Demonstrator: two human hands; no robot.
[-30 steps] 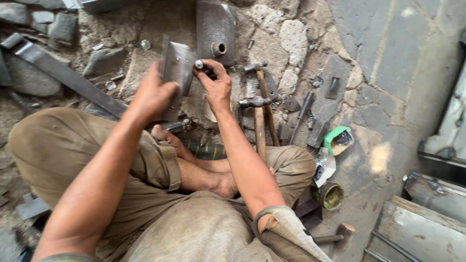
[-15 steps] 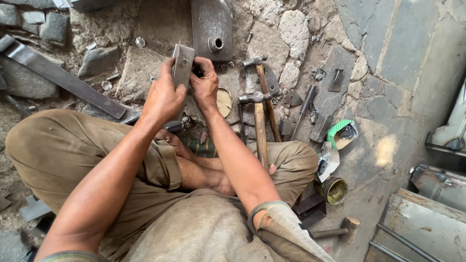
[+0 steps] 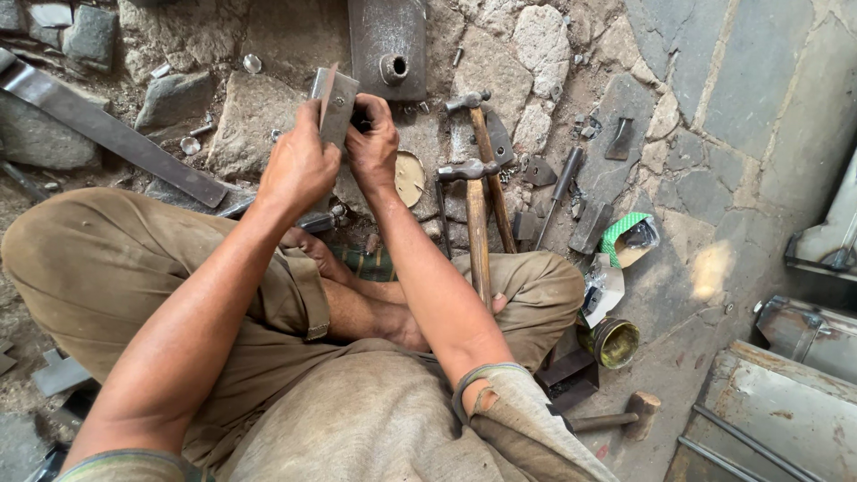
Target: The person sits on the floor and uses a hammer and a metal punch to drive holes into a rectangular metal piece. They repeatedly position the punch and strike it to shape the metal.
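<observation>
Sitting posture: the person sits cross-legged on the stone floor (image 3: 732, 116), knees spread; judging by this, the forearms can brace against the thighs to steady the work
Left hand: the left hand (image 3: 299, 165) wraps around the lower part of the folded metal piece (image 3: 336, 103), fingers closed on it, holding it upright and slightly tilted
Right hand: the right hand (image 3: 373, 143) is closed against the piece's right edge, pinching something dark and small there; what it is cannot be told
Where the piece is: held in the air between both hands, above the flat stone (image 3: 259, 134) and just in front of the grey metal box (image 3: 386, 45)
Doing it well: the left grip probably should stay firm and low so the top edge remains free, while the right hand works in small moves
Nearby tools: two hammers (image 3: 473, 192) lie just right of the hands, handles toward the person, within easy reach
Farther right: a punch (image 3: 564, 178), small metal offcuts (image 3: 620, 138), a green roll of tape (image 3: 625, 234) and a small tin (image 3: 614, 342)
Far left: a long flat steel bar (image 3: 107, 129) lies slantwise, well apart from the hands
</observation>
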